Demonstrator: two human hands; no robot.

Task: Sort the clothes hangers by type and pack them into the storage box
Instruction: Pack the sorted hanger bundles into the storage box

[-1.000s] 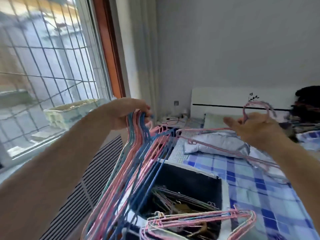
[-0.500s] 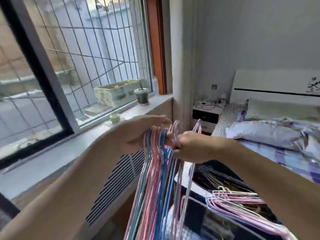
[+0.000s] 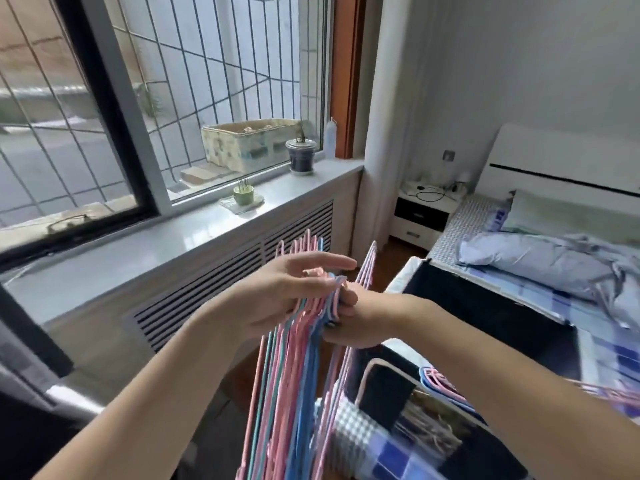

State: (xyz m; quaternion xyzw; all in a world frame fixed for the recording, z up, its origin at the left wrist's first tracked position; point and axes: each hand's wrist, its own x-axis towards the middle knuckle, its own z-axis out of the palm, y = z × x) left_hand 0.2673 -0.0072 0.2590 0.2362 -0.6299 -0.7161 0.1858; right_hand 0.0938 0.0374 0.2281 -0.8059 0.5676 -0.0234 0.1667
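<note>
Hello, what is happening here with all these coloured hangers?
A person stands between a window and a bed, holding a bundle of thin pink, blue and green hangers that hangs downward. The right hand grips the bundle near the hooks, and the left hand rests against it with fingers spread out. To the right, a dark storage box lies open on the bed, and a few pink hangers already lie at its near end.
</note>
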